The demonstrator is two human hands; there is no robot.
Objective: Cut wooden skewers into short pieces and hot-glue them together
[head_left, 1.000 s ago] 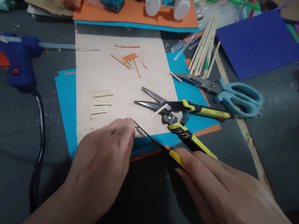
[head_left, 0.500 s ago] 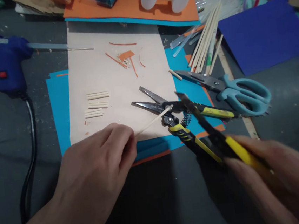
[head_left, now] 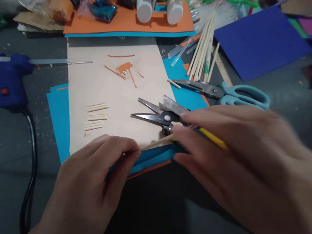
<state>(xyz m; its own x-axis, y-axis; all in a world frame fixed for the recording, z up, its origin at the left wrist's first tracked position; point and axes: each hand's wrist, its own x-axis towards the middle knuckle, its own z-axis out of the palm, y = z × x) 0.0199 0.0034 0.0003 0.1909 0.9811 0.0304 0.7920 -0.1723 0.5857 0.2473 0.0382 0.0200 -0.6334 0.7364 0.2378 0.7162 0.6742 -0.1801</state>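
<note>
A thin wooden stick [head_left: 158, 142] runs rightward from the pinched thumb and forefinger of my left hand [head_left: 95, 174], over the near edge of the pale paper. My right hand [head_left: 231, 157], smeared by motion, is closed on a utility knife [head_left: 173, 104]; its blade points up and left past the forefinger. The fingers of this hand are at the stick's right end, and I cannot tell whether they grip it too. Just behind lie black spring snips [head_left: 156, 117] with open blades, their handles mostly hidden by my right hand. Several short cut sticks [head_left: 96, 117] lie in small groups on the paper.
Light-blue scissors [head_left: 225, 92] and a bundle of long sticks [head_left: 201, 50] lie on the right, near a dark blue sheet [head_left: 261, 42]. A blue glue gun [head_left: 9, 79] with its cord is at left. Orange scraps [head_left: 125, 66] and white bottles [head_left: 175, 12] are farther back.
My right hand has moved left and up with the knife, bringing its fingers to the stick's right end. My left hand keeps its pinch. The view has shifted slightly.
</note>
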